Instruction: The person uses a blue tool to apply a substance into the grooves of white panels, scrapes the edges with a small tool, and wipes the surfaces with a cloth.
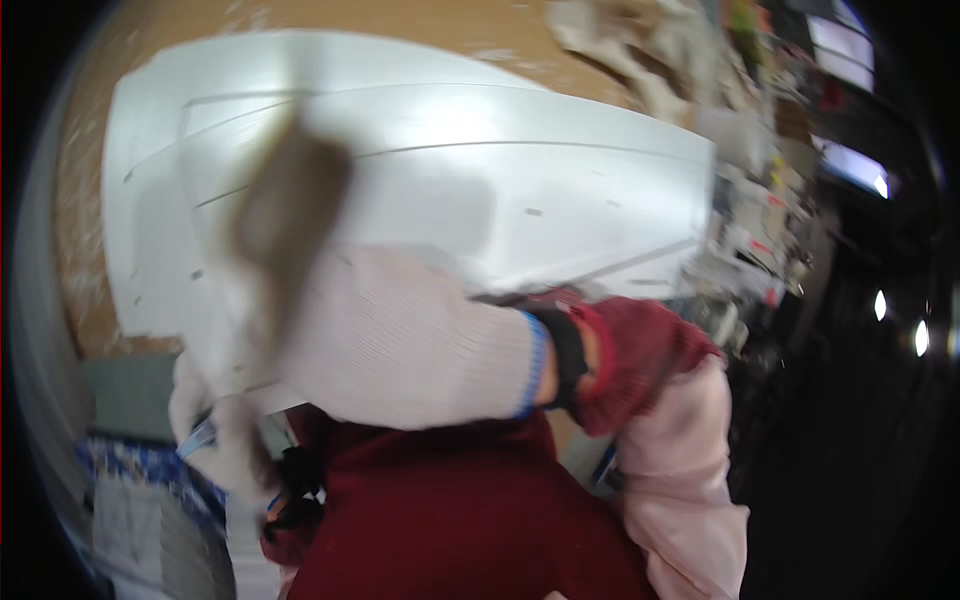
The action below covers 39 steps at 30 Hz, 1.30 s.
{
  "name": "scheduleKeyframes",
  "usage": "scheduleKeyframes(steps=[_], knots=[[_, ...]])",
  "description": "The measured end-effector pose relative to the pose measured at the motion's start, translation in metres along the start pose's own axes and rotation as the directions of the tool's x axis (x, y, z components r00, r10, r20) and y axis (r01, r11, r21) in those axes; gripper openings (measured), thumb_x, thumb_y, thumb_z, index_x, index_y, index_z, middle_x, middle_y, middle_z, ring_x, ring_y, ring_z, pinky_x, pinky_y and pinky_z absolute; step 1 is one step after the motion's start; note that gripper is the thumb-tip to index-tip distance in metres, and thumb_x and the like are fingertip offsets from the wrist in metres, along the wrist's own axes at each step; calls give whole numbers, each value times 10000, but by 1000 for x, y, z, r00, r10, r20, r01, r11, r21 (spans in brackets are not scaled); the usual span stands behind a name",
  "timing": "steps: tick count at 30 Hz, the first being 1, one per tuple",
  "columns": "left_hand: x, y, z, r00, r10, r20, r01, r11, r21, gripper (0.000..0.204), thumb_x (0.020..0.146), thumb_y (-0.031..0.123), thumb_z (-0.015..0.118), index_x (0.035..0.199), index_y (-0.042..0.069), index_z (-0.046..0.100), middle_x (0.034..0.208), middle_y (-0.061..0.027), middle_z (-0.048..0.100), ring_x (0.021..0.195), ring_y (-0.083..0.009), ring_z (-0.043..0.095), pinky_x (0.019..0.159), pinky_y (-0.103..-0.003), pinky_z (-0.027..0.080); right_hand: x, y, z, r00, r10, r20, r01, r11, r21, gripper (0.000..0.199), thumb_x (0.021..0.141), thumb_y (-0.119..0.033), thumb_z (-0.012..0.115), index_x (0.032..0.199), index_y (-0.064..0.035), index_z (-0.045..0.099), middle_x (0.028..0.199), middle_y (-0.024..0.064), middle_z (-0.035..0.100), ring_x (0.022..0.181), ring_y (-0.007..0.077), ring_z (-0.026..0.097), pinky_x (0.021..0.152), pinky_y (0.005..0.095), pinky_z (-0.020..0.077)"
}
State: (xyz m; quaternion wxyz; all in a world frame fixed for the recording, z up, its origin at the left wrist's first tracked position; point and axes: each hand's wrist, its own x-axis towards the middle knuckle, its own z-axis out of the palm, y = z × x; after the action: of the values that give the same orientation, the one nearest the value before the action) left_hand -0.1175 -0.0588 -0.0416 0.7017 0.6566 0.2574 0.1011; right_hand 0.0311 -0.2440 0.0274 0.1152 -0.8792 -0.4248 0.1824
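My right hand (400, 340), in a white knit glove with a blue cuff, is raised close to the camera over white sheets. A long brown thing (295, 195), badly smeared by motion, is in its grip; its kind does not show. Under it lie large white sheets (560, 190) with thin dark lines and small slots, overlapping one another. At the lower left my left hand (225, 435), also gloved, is closed beside the sheets' near corner. A small light-blue and white thing (200, 438) shows between its fingers.
Beneath the sheets is a brown work surface (85, 220) with pale smears. Crumpled cream cloth or paper (630, 45) lies at the far right. Jumbled small items (755, 235) crowd the right side. A grey-green panel (130, 395) and blue patterned cloth (150, 465) are at the left.
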Motion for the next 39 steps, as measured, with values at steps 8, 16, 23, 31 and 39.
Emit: scheduleKeyframes(steps=[8, 16, 23, 31, 39], knots=[[18, -10, -37, 998, 36, -44, -35, 999, 32, 516, 925, 234, 604, 1290, -120, 520, 1238, -161, 580, 1088, -217, 573, 976, -327, 423, -126, 83, -7, 746, 502, -437, -457, 864, 212, 273, 861, -66, 666, 1127, -4, 662, 942, 74, 685, 794, 162, 650, 709, 294, 522], [19, -12, -34, 986, 13, -163, -18, 1000, -25, 553, 937, 253, 613, 1333, -113, 491, 1253, -173, 584, 1108, -220, 594, 948, -325, 461, -237, 181, -9, 255, 848, -465, -857, 421, 298, 325, 848, -214, 639, 1102, -13, 665, 871, 165, 691, 811, 263, 673, 755, 352, 516], [20, -5, -31, 986, 69, -150, -59, 996, 71, 518, 959, 249, 593, 1331, -99, 502, 1183, -153, 625, 970, -168, 650, 772, -258, 525, -222, 233, -18, 369, 771, -518, -854, 502, 139, 256, 852, -261, 601, 937, -24, 641, 887, 229, 656, 883, 416, 635, 773, 458, 497], [24, -6, -30, 988, 127, -85, -127, 992, 1, 467, 983, 229, 558, 1315, -97, 518, 1174, -143, 625, 984, -154, 641, 820, -270, 523, -219, 193, -19, 516, 770, -375, -676, 635, 374, 290, 875, -155, 658, 1127, -10, 662, 883, 89, 688, 752, 144, 630, 664, 283, 497], [45, 11, -24, 951, 179, -253, -181, 983, 15, 434, 1000, 224, 562, 1298, -92, 539, 1226, -147, 608, 1047, -179, 620, 895, -275, 504, -291, 197, -30, 409, 799, -440, -749, 570, 339, 270, 863, -142, 643, 1104, -24, 671, 948, 133, 690, 883, 243, 664, 796, 330, 509]])
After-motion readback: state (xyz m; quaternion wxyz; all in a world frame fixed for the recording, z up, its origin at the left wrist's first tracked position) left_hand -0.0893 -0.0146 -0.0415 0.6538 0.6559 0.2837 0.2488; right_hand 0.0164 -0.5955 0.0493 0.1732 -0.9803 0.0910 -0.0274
